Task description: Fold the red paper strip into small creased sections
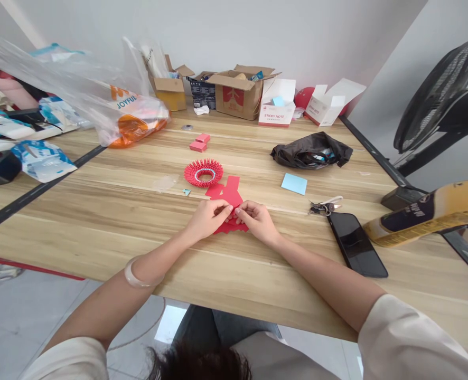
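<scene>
Both hands meet over a loose pile of red paper pieces [231, 191] on the wooden table. My left hand [209, 217] pinches a small piece of red paper between thumb and forefinger. My right hand [256, 219] grips the same piece from the other side, fingertips nearly touching those of the left. Fingers cover most of this piece, so its folded shape is hard to see. Just beyond the pile lies a ring of folded red paper [194, 174] with a pale blue inner edge. A tiny blue folded scrap [187, 192] sits beside the ring.
Red paper blocks [198, 146] lie farther back. To the right are a blue sticky-note pad [294, 183], black plastic bag [313, 152], keys [320, 208], phone [356, 245] and a lying bottle [428, 211]. Cardboard boxes [237, 95] line the wall; a fan [440, 95] stands right.
</scene>
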Tool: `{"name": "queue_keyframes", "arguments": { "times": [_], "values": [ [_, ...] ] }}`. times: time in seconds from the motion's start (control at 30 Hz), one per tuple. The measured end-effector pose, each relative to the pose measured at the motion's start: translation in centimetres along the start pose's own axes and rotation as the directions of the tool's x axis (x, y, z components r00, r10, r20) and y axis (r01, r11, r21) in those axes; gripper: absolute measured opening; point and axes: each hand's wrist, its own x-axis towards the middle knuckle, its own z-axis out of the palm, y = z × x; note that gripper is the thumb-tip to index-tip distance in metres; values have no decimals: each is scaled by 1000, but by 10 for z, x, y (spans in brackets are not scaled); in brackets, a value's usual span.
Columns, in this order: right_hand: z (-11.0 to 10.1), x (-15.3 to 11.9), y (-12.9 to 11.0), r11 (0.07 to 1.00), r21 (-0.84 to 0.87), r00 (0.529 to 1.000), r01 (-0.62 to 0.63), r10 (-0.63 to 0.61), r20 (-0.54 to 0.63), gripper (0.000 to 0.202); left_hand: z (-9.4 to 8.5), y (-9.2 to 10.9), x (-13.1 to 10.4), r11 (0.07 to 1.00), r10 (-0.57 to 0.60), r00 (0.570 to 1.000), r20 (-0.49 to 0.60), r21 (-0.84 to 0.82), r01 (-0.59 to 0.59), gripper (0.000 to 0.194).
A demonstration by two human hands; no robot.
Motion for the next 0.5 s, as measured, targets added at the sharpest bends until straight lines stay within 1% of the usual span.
{"name": "queue_keyframes", "arguments": {
  "times": [0.23,0.5],
  "values": [
    [0,1,1,999,-35,1000,7,-6,15,27,0,1,0,1000,-4,1000,-11,26,4,31],
    [1,1,-1,999,-34,1000,11,-11,14,26,0,1,1,999,3,1000,27,49,-5,28]
  ]
}}
